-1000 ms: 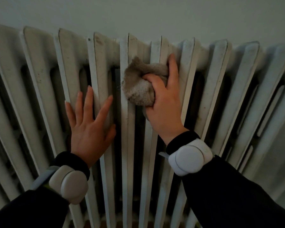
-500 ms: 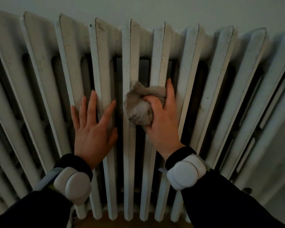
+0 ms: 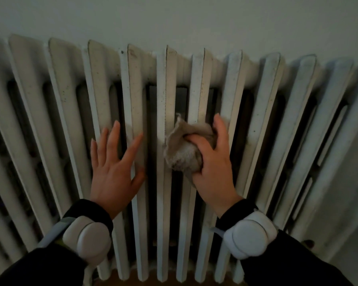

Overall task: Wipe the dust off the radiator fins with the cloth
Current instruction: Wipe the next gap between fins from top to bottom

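Grips fuzzy beige cloth (image 3: 181, 153) in right hand (image 3: 213, 164), halfway down the middle of white ribbed metal radiator (image 3: 234, 89); rests left hand (image 3: 112, 170) flat beside, fingers spread; bunched so fat, might miss dust deep in gaps.

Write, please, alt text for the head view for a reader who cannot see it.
A person's right hand grips a bunched beige cloth against the fins of a dusty white radiator, while the left hand rests flat, fingers spread, on the fins beside it. A plain pale wall rises behind.
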Motion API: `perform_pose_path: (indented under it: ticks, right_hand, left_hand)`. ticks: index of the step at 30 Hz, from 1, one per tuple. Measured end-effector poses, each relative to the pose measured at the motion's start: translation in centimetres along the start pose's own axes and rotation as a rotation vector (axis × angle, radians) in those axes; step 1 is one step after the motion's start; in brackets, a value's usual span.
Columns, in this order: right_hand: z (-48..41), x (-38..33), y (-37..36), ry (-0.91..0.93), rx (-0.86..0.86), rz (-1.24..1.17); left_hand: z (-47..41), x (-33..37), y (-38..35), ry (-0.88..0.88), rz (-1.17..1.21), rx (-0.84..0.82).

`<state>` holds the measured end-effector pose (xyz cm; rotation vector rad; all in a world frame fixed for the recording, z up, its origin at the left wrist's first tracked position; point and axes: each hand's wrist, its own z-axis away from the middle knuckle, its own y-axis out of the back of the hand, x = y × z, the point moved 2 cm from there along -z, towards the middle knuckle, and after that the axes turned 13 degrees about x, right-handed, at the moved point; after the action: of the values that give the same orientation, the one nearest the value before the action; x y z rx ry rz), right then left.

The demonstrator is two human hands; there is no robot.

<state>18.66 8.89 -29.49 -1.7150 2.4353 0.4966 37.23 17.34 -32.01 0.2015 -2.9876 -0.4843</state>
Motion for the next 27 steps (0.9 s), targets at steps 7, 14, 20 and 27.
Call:
perform_pose_path:
  ticks: [7, 14, 20, 27]
  right_hand:
    - [-1.5, -0.8, -2.0, 0.035, 0.064, 0.099]
    - [1.8, 0.8, -3.7, -0.008, 0.086, 0.121]
    - [4.2, 1.7, -4.1, -0.044, 0.057, 0.121]
    - [7.7, 2.6, -4.5, -0.069, -0.036, 0.137]
  left_hand:
    - [1.0, 0.0, -1.1, 0.023, -0.013, -0.024]
    - [3.1, 0.0, -1.9, -0.006, -0.011, -0.029]
    - [4.3, -0.3, -2.7, -0.021, -0.010, -0.011]
    - [4.7, -0.4, -2.7, -0.014, 0.005, -0.040]
